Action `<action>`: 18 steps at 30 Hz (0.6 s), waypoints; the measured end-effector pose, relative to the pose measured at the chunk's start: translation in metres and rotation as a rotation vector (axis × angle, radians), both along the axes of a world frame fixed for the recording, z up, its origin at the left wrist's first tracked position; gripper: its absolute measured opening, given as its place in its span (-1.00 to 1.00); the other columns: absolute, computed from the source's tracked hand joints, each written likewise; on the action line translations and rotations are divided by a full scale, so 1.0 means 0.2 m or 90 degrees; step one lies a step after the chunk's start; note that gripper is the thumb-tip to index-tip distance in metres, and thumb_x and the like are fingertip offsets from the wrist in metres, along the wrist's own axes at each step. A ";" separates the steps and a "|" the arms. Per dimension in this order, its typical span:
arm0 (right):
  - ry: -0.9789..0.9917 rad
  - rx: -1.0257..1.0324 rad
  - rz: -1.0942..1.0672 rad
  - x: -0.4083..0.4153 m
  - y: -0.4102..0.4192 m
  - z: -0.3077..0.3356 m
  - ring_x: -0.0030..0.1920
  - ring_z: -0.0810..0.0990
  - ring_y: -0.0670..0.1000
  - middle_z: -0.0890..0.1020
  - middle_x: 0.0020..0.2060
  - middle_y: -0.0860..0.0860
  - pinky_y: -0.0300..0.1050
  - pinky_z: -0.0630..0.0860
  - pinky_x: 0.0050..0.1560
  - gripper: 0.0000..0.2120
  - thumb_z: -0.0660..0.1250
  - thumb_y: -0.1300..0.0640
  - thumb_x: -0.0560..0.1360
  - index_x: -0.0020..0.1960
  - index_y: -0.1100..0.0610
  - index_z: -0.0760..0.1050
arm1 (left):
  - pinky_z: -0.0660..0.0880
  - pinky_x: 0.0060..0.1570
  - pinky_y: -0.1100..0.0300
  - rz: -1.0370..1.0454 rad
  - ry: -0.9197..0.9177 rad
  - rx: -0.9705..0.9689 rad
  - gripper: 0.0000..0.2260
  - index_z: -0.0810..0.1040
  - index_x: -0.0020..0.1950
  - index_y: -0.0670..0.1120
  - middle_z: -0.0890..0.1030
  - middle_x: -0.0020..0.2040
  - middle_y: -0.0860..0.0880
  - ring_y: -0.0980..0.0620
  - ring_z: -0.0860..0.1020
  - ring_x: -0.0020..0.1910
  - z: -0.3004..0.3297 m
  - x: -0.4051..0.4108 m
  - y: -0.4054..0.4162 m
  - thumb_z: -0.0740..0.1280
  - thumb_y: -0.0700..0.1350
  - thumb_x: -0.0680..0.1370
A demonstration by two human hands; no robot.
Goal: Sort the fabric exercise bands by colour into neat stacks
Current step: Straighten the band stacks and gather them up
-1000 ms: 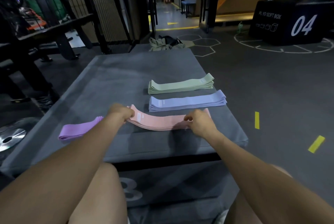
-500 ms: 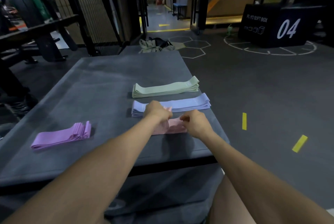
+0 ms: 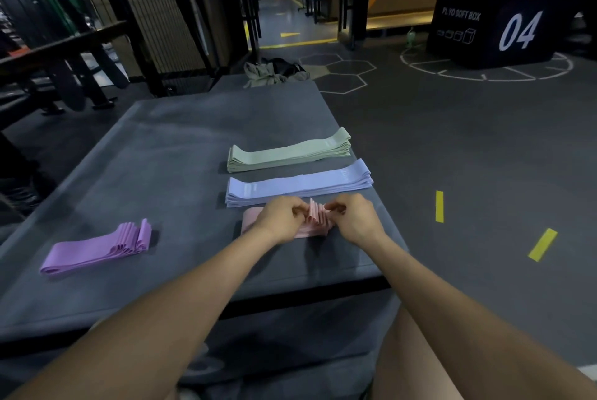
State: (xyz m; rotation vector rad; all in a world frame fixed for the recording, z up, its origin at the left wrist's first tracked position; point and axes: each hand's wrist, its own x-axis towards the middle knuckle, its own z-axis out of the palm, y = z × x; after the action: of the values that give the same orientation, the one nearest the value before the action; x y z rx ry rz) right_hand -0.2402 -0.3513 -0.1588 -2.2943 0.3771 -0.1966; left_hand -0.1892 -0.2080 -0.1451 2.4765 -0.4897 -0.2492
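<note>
On the grey padded box [image 3: 168, 154] lie a green stack of bands [image 3: 287, 154], a blue-lilac stack [image 3: 297, 186] just in front of it, and a pink stack [image 3: 315, 222] nearest me. My left hand [image 3: 281, 222] and my right hand [image 3: 352, 218] meet over the pink stack. Both pinch its band ends, which stand up fanned between my fingers. Much of the pink stack is hidden under my hands. A purple stack [image 3: 97, 247] lies apart at the left, its right ends fanned upward.
The box's right edge runs just past the stacks, with dark gym floor and yellow floor marks [image 3: 439, 205] beyond. A black plyo box marked 04 [image 3: 504, 28] stands far right. Clothing [image 3: 274, 71] lies behind the box. Racks and a bench fill the left.
My hands have come together from the two ends of the pink stack to its right part, lifting and fanning the band ends. The view has shifted left, so the purple stack shows fully.
</note>
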 end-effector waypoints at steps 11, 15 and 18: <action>-0.002 -0.035 0.020 0.16 0.02 0.10 0.10 0.58 0.11 0.66 0.04 0.11 -0.07 0.51 0.10 -0.80 0.29 0.28 0.49 0.08 0.21 0.60 | 0.48 0.07 0.16 0.063 -0.085 -0.065 -0.86 0.62 -0.04 -0.06 0.63 0.02 -0.02 -0.03 0.57 0.00 0.04 0.18 0.05 0.28 -0.22 0.51; 0.003 -0.066 0.042 0.32 0.06 0.13 0.13 0.57 0.14 0.64 0.08 0.15 -0.06 0.48 0.12 -0.78 0.29 0.26 0.51 0.13 0.22 0.58 | 0.52 0.04 0.10 0.187 -0.101 -0.138 -0.88 0.53 -0.15 -0.01 0.63 -0.01 -0.06 -0.07 0.59 -0.05 0.05 0.34 0.14 0.29 -0.23 0.49; 0.019 -0.113 0.053 0.44 0.10 0.14 0.14 0.55 0.13 0.62 0.10 0.14 -0.08 0.48 0.11 -0.78 0.28 0.25 0.51 0.13 0.19 0.58 | 0.49 0.05 0.10 0.274 -0.097 -0.135 -0.94 0.51 -0.11 -0.06 0.57 0.08 -0.15 -0.13 0.57 -0.02 0.01 0.45 0.25 0.33 -0.20 0.47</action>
State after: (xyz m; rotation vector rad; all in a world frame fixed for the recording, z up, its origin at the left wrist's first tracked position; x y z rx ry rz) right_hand -0.1519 -0.3319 -0.1313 -2.4850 0.2883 -0.1587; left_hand -0.0988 -0.1587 -0.1426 2.3298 -0.0321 0.1576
